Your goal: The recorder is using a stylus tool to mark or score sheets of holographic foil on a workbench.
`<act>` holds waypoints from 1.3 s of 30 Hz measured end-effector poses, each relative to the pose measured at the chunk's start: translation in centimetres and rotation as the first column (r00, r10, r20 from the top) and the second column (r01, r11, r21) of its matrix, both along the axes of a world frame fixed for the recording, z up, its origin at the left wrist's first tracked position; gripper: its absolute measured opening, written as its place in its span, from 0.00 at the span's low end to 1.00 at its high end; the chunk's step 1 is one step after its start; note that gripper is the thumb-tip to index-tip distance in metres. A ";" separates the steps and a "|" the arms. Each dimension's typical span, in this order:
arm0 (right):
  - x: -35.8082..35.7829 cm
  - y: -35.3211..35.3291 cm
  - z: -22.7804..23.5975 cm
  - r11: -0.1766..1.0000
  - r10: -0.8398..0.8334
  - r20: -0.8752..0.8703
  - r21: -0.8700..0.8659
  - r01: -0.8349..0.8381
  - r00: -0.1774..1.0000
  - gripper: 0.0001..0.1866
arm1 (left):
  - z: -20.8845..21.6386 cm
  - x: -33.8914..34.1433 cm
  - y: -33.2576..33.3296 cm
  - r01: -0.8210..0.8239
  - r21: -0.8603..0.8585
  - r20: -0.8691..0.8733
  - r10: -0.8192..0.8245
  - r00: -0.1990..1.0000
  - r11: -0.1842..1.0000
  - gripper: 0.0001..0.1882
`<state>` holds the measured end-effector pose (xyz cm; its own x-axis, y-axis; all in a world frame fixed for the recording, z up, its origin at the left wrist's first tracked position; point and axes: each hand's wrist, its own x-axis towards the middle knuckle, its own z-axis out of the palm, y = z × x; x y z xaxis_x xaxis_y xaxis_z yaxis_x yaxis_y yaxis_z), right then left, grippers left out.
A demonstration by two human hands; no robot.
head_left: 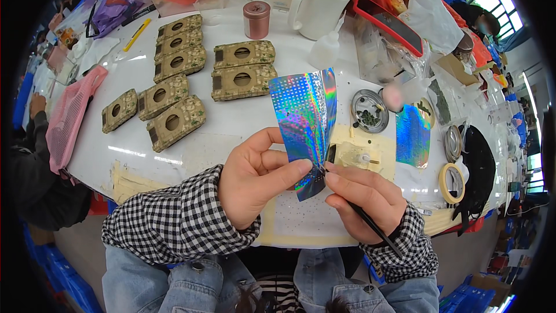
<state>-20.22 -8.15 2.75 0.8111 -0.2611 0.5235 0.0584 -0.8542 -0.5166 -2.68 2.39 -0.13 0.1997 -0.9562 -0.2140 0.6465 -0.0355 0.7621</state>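
My left hand point(255, 177) pinches a shiny rainbow holographic sheet point(304, 122) between thumb and fingers. The sheet stands upright, is creased lengthwise and carries rows of tiny marks. Closed around slim black tweezers point(370, 225), my right hand point(368, 197) has its thumb and fingertips at the sheet's lower right edge. Whether those fingertips also pinch something small is hidden. Several camouflage toy tank hulls point(175, 123), each with a round hole on top, lie beyond my left hand. A round clear dish point(369, 111) with small dark green pieces sits beyond my right hand.
Another holographic sheet point(413, 136) and a tape roll point(452, 183) lie at the right. Farther back stand a white mug point(321, 8), a pink canister point(256, 20) and a red-cased phone point(388, 26). A yellow knife point(137, 35) and a pink mesh pouch point(72, 119) lie left, near another person's hand point(38, 104).
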 end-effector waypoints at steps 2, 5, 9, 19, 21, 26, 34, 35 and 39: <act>0.0 0.1 0.0 1.000 -0.011 -0.012 0.014 0.012 1.000 0.16 | 0.0 -0.1 0.0 -0.003 0.007 0.011 0.003 1.000 1.000 0.19; -0.1 0.1 0.1 1.000 -0.005 -0.025 -0.003 0.005 1.000 0.16 | 0.1 -0.2 0.0 -0.010 0.013 0.004 0.010 1.000 1.000 0.18; 0.0 0.0 0.1 1.000 -0.002 -0.015 -0.017 0.001 1.000 0.16 | 0.1 -0.2 0.0 -0.011 0.016 0.010 0.010 1.000 1.000 0.18; 0.1 -0.1 0.1 0.999 0.007 0.004 -0.033 -0.007 1.000 0.16 | 0.1 -0.2 -0.1 -0.011 0.027 0.006 0.011 1.000 1.000 0.18; 0.1 -0.2 0.1 0.999 0.012 0.000 -0.031 -0.012 1.000 0.16 | 0.1 -0.2 -0.1 -0.014 0.024 0.002 0.014 1.000 1.000 0.17; 0.2 -0.3 0.4 0.999 0.033 -0.011 -0.025 -0.034 0.999 0.17 | -0.1 -0.3 -0.1 -0.020 0.024 -0.003 0.020 1.000 1.000 0.16; -0.2 -0.3 0.3 0.998 0.040 -0.037 0.039 -0.038 0.999 0.13 | -0.2 -0.2 0.1 -0.006 0.013 -0.009 0.006 1.000 1.000 0.18; -0.2 -0.3 0.3 0.998 0.043 -0.037 0.046 -0.041 0.998 0.13 | -0.2 -0.1 0.1 -0.003 0.010 -0.011 0.003 1.000 1.000 0.18; -0.4 -0.1 0.3 0.998 0.020 -0.024 0.056 -0.019 1.000 0.14 | 0.1 -0.2 0.1 -0.010 0.009 -0.028 0.010 1.000 1.000 0.18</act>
